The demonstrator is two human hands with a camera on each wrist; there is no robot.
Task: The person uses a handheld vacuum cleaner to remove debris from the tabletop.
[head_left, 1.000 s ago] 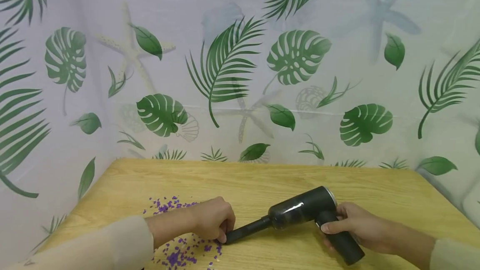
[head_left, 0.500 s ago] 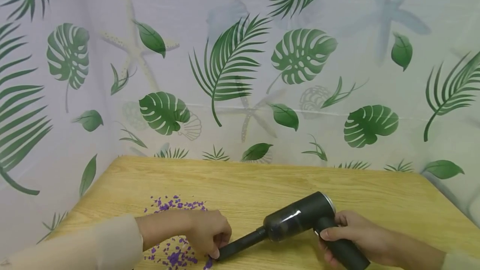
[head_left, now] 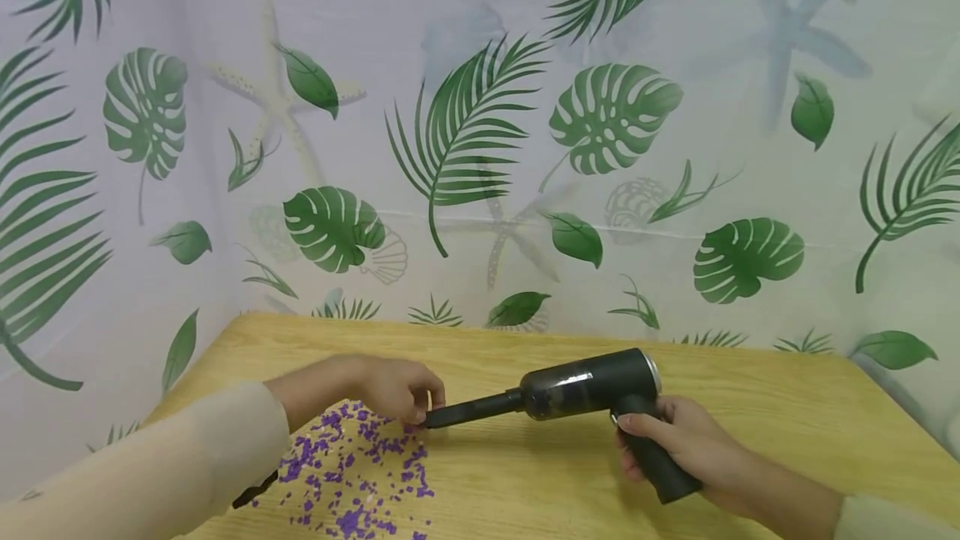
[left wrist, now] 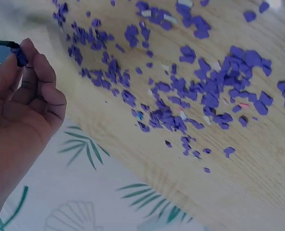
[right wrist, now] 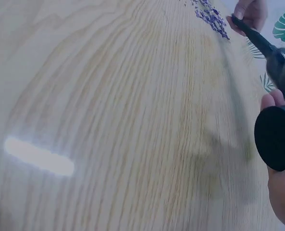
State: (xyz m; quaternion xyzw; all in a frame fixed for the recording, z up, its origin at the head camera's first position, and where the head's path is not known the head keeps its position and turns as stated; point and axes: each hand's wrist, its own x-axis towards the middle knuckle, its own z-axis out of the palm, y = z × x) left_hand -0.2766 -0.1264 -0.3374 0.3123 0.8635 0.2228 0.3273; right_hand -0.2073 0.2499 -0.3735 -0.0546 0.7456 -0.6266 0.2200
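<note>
My right hand (head_left: 693, 444) grips the handle of a black handheld vacuum cleaner (head_left: 592, 386), which has a dark see-through dust cup and a long flat nozzle (head_left: 472, 411) aimed left. It is held above the table. At the nozzle's tip is my left hand (head_left: 397, 390), its thumb and fingers pinching a small clump of purple scraps (left wrist: 21, 57) right at the mouth, as the left wrist view shows. Below the left hand, many loose purple scraps (head_left: 352, 519) lie spread over the wood table, with a few white and pink bits among them in the left wrist view.
The wood-grain table (head_left: 540, 490) reaches back to a white curtain (head_left: 480, 273) printed with green leaves and starfish. A black strap-like piece (head_left: 255, 490) shows under the left sleeve. Light glares off the tabletop in the right wrist view.
Vacuum cleaner and left hand dipped toward the near side, then rose and moved away from me together. The nozzle is now nearer level, and more purple scraps show beneath the left arm.
</note>
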